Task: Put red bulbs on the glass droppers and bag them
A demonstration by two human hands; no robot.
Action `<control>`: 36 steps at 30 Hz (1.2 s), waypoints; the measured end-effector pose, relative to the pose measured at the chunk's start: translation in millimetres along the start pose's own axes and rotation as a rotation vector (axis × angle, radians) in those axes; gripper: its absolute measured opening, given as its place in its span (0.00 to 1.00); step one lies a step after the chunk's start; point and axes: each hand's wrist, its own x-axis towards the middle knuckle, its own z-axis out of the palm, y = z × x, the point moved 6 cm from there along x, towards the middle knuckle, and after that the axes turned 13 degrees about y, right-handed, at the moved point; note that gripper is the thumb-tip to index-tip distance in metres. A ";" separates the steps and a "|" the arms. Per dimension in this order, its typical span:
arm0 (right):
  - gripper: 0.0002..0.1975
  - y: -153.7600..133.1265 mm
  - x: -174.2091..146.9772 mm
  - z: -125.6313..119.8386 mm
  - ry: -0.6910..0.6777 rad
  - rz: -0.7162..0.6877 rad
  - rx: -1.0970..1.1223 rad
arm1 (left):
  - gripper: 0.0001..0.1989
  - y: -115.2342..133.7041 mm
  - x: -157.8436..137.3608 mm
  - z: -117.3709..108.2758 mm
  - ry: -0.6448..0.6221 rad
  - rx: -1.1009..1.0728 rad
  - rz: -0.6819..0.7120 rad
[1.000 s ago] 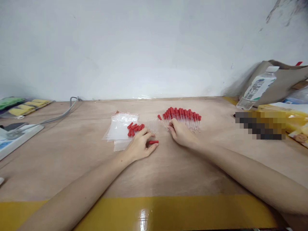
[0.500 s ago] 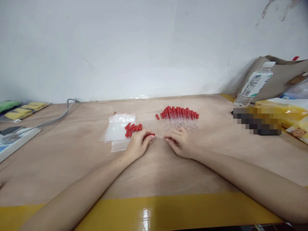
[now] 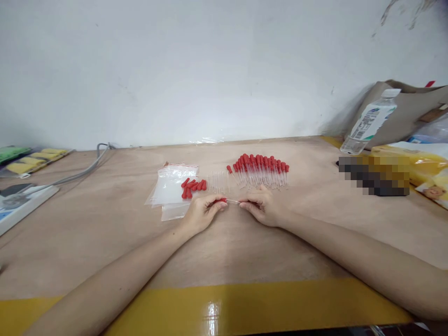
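Note:
Between the thumb and fingers of my left hand (image 3: 203,212) is a red rubber bulb (image 3: 221,200), partly hidden by the fingers. My right hand (image 3: 262,206) pinches the far end of a clear dropper tube (image 3: 233,201), whose other end meets the bulb. Beyond my left hand, several loose red bulbs (image 3: 192,185) lie on clear zip bags (image 3: 171,184). Several bare clear tubes (image 3: 217,181) lie side by side just past the hands. Behind my right hand is a row of droppers (image 3: 262,169), their red bulbs pointing away from me.
A water bottle (image 3: 371,121) leans against a grey-brown bag (image 3: 409,116) at the right. Yellow packets (image 3: 416,161) and a dark, pixelated object (image 3: 374,177) are nearby. At the left are a grey cable (image 3: 79,175), a white power strip (image 3: 28,205) and packaged yellow items (image 3: 37,161).
My right hand's fingers have closed in more tightly around the tube's end. The bulb and tube have shifted slightly toward me. The laid-out droppers and loose bulbs stay put.

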 end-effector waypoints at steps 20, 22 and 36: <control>0.10 -6.5 -0.4 -7.5 0.054 -0.254 -0.211 | 0.10 0.0 0.1 1.0 -0.030 -0.063 -0.064; 0.11 -5.7 -1.3 -6.4 0.062 -0.245 -0.193 | 0.10 -1.0 -0.8 3.1 -0.056 -0.072 -0.080; 0.14 -12.0 3.1 8.1 0.034 -0.194 -0.122 | 0.09 -0.9 -1.9 6.9 -0.077 -0.082 -0.074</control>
